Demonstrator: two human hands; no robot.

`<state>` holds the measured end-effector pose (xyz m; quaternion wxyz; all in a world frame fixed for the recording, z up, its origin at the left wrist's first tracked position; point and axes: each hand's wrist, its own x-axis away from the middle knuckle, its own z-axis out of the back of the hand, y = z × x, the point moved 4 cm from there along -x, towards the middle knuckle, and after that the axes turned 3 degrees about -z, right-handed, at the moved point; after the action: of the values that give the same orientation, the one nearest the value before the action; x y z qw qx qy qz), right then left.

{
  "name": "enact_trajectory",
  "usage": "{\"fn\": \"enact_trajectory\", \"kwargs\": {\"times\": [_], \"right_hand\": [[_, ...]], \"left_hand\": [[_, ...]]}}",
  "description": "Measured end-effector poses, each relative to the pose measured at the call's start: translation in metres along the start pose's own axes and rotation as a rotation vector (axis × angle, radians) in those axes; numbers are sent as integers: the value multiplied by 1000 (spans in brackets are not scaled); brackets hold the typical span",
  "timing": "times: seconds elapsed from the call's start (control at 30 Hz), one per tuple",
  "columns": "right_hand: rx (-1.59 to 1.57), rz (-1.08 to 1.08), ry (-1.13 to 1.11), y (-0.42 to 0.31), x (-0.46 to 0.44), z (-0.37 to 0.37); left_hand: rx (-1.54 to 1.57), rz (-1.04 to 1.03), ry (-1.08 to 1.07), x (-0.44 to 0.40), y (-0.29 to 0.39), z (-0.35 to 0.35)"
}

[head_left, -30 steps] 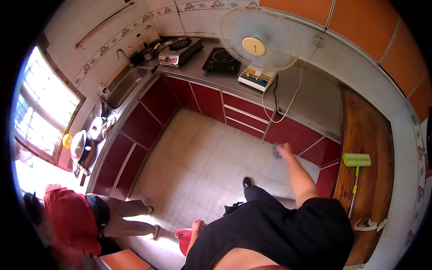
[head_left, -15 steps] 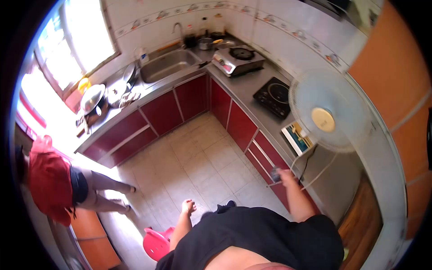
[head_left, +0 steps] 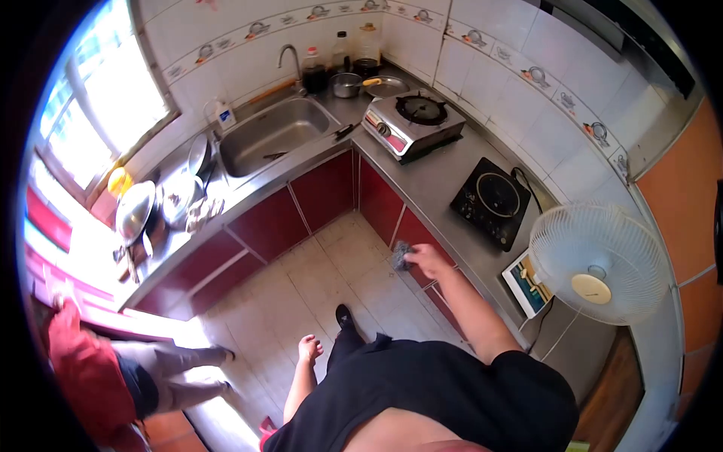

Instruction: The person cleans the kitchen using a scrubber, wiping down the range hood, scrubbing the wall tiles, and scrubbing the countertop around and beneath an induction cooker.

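Observation:
My right hand (head_left: pixel 427 260) is closed around a grey steel wool scrubber (head_left: pixel 402 257), held out in front of the red cabinet doors (head_left: pixel 380 198) below the counter's edge. Low at my side hangs my left hand (head_left: pixel 309 349), its fingers loosely curled and apart, with nothing in it. Nearest my right arm on the steel counter (head_left: pixel 422 181) are a black induction cooker (head_left: pixel 491 202) and a tray-like board (head_left: pixel 529 283) with a picture on it, partly behind a fan (head_left: pixel 595 264).
A gas stove (head_left: pixel 413 123) stands in the corner, with a sink (head_left: pixel 275 135) to its left. Pots and a lidded pan (head_left: pixel 136 213) crowd the counter by the window. At the left a person in red (head_left: pixel 83 369) stands near a doorway. Pale floor tiles (head_left: pixel 279 301) lie ahead.
I have stepped forward toward the counter corner. My right hand has swung forward and left with the scrubber. The fan's blades now show still or slower. The person in red reaches toward the door.

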<state>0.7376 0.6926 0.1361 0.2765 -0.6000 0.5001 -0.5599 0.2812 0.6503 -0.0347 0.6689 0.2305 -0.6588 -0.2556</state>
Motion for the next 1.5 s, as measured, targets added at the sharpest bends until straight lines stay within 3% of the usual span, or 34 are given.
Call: {"fn": "enact_trajectory", "kwargs": {"times": [0.07, 0.1, 0.13, 0.2, 0.3, 0.37, 0.47, 0.57, 0.67, 0.7, 0.83, 0.93, 1.03, 1.13, 1.2, 1.27, 1.3, 1.37, 1.5], "right_hand": [[-52, -40, 178, -15, -29, 30], [-81, -10, 269, -25, -41, 45], [-170, -5, 289, -39, -49, 53], [-232, 26, 357, -83, -52, 55], [-415, 101, 572, -125, -70, 94], [-642, 136, 594, -168, -62, 91], [-736, 250, 579, -197, -75, 117], [-602, 261, 541, -176, -113, 195], [-634, 228, 568, -207, -135, 201], [-573, 239, 439, -227, -136, 195], [-375, 290, 414, -306, -140, 177], [-224, 412, 413, -372, -113, 154], [335, 716, 539, -435, -55, 127], [579, 1083, 831, -489, 34, 65], [976, 1324, 1330, -513, 102, 32], [979, 1749, 1644, -539, 162, 12], [973, 1817, 1985, -548, 186, 3], [1050, 1807, 2306, -576, 230, 11], [1319, 1283, 2829, -623, 206, 17]], "left_hand": [[-84, -23, -63, -34, 52, -18], [-88, -52, -228, -59, 80, -30], [-208, -222, -233, -102, 95, -41], [-258, -279, -299, -112, 177, -82], [-318, -542, -422, -151, 300, -154], [-295, -628, -489, -148, 348, -196], [-246, -695, -556, -129, 397, -252], [-353, -762, -633, -134, 399, -300], [-331, -629, -693, -119, 402, -344], [-332, -600, -701, -105, 408, -356], [-373, -791, -860, -92, 453, -414], [-361, -900, -903, -63, 510, -454], [-391, -979, -1027, -53, 544, -497], [-449, -960, -1182, -51, 560, -529], [-579, -983, -1242, -49, 565, -541], [-647, -1018, -1315, -39, 567, -549], [-660, -1040, -1356, -39, 566, -550], [-691, -1060, -1417, -43, 567, -549], [-699, -974, -1512, -41, 568, -547]]}}
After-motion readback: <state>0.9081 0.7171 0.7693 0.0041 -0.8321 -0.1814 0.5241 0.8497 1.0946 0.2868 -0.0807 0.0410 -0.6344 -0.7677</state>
